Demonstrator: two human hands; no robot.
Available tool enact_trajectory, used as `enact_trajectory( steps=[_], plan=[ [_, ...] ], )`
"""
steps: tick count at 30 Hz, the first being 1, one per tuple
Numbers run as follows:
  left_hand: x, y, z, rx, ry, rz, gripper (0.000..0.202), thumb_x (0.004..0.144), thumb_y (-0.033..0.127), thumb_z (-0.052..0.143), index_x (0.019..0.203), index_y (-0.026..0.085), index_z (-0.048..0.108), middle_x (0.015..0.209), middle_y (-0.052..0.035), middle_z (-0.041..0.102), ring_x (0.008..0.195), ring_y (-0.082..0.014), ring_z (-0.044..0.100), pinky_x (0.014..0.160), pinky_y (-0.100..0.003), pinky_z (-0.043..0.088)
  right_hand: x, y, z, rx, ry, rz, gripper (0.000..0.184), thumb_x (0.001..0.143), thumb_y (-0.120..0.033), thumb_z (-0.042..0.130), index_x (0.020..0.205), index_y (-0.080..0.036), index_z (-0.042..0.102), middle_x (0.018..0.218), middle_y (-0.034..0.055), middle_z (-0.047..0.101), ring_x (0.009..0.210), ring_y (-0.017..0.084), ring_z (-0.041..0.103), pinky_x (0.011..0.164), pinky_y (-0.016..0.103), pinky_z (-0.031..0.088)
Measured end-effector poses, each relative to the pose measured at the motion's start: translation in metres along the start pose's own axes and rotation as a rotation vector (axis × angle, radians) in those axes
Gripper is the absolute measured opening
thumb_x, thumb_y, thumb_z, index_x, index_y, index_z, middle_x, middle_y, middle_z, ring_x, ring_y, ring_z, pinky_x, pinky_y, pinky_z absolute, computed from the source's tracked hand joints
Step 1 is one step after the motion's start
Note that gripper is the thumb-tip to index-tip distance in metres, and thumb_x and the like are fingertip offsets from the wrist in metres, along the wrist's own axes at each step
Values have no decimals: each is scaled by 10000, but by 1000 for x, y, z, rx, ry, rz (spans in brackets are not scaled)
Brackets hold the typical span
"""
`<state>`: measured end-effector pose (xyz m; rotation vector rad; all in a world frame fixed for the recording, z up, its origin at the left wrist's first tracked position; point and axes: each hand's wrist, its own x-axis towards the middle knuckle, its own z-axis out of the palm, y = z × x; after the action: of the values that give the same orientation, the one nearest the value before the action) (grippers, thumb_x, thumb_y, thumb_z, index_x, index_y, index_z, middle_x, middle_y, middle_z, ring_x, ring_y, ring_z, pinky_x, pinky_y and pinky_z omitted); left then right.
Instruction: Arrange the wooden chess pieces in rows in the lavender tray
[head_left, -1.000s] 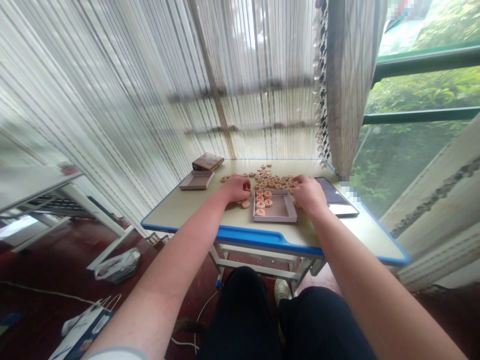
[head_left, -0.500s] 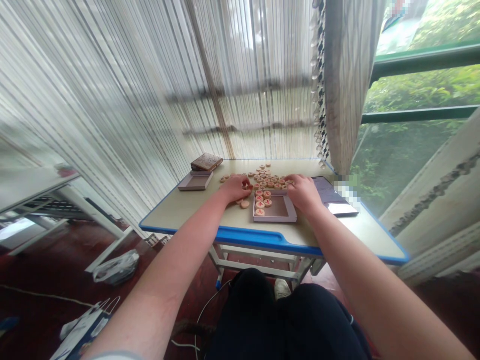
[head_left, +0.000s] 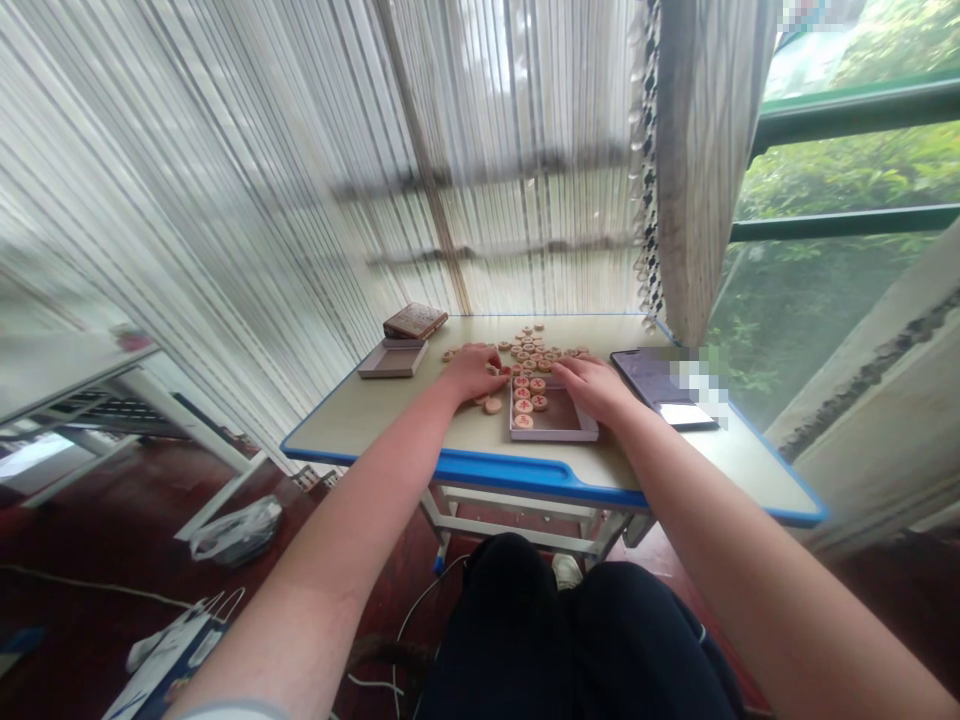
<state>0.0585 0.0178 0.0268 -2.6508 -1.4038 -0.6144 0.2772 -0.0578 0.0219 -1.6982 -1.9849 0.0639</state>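
Note:
A shallow open box (head_left: 559,436) lies near the table's front edge. Along its left side sit several round wooden xiangqi pieces (head_left: 524,406) with red characters. Just left of the box, my left hand (head_left: 474,372) has its fingers curled at a xiangqi piece by its far left corner; the fingertips partly hide it. My right hand (head_left: 594,386) reaches over the box's far right part, fingers stretched out towards the loose pile (head_left: 529,350) behind the box. Nothing shows in that hand. A loose piece (head_left: 492,406) lies face-down between my left hand and the box.
On the table's left stand an open box lid (head_left: 393,360) and a brown patterned box (head_left: 415,321). A dark tablet-like device (head_left: 654,385) lies to the right. String curtains (head_left: 517,230) hang behind the blue-edged table (head_left: 360,425). A plastic bag (head_left: 236,530) is on the floor.
My right hand has moved left, from the pile's right end to over the box's far edge. My left hand stays by the pieces left of the box. The view has shifted slightly.

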Motion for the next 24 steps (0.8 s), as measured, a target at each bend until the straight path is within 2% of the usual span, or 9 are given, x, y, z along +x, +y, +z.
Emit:
enact_trajectory(
  steps=[7,10,13,15,24],
  plan=[
    [1,0,0,38,-20,-27,340,700,518,572,774,196,649,847,-58,607,881,-216,547,805,-322,429,4,5,2,-28,16,24,479,896,-462,258,1099,-232,626,1158,57,613,1103,239,489,921,350,349],
    [0,1,-1,33,-23,-47,364,697,525,575,834,200,665,881,-63,612,909,-225,543,823,-328,426,6,5,2,-66,31,19,484,904,-453,242,1067,-222,635,1141,58,621,1082,236,498,909,345,350],
    [-1,3,-3,12,-27,-26,352,726,506,553,890,223,683,919,-60,619,934,-225,537,844,-328,418,5,3,1,-105,62,-7,467,912,-418,239,1023,-209,641,1092,69,638,1033,223,519,882,333,354],
    [-1,4,-4,4,-36,1,320,738,485,547,862,230,696,915,-57,625,937,-222,536,848,-325,417,5,3,0,-114,68,-8,461,913,-406,240,1013,-203,642,1076,76,641,1011,217,528,872,328,354],
    [1,1,0,14,-28,-2,332,720,490,552,821,210,697,880,-62,633,903,-222,544,846,-332,421,9,7,7,-78,-8,-14,534,904,-491,223,1028,-216,664,1131,67,630,1110,235,486,924,345,344]
  ],
)
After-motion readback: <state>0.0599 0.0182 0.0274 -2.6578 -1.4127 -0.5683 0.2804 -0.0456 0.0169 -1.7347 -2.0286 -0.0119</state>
